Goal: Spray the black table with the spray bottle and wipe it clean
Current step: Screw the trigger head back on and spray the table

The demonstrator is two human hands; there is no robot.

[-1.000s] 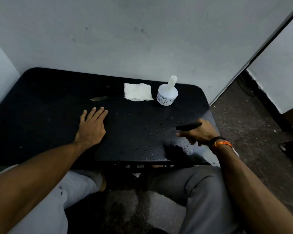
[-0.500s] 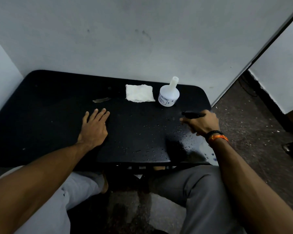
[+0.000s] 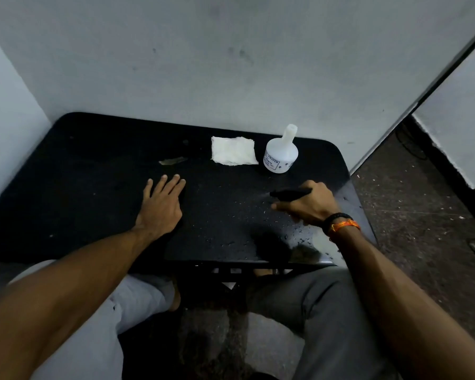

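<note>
hands: l hand [image 3: 161,208] flat, open on black table [image 3: 93,174] | r hand [image 3: 309,204] gripping 1 spray bottle [image 3: 290,193] | 1 cloth [image 3: 233,154] | 1 white bottle [image 3: 281,154]

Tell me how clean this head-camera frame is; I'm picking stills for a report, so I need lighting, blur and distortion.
Head view: dim, flat light; the black table swallows detail, with glare on wet droplets near its front right edge. The right hand on the spray bottle is slightly motion-blurred; the left hand and white cloth are sharp. Wide-angle distortion bows the walls and table edges.
</note>
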